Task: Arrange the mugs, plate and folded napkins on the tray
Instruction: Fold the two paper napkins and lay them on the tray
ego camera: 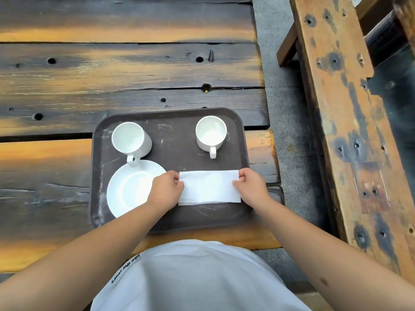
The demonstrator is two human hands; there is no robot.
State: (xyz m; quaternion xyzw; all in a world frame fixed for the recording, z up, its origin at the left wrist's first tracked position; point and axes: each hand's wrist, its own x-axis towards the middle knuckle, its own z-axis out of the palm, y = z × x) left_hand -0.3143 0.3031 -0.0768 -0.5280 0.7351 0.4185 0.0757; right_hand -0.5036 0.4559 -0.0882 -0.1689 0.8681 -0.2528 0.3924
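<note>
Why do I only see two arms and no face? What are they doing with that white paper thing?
The camera is worn on the person's head and looks down, so you see only their arms and shirt, as if through their eyes. On the wooden table lies a brown tray. On it stand two white mugs, the left mug and the right mug, and a white plate. The left hand and the right hand each pinch one end of a folded napkin, over the tray beside the plate.
</note>
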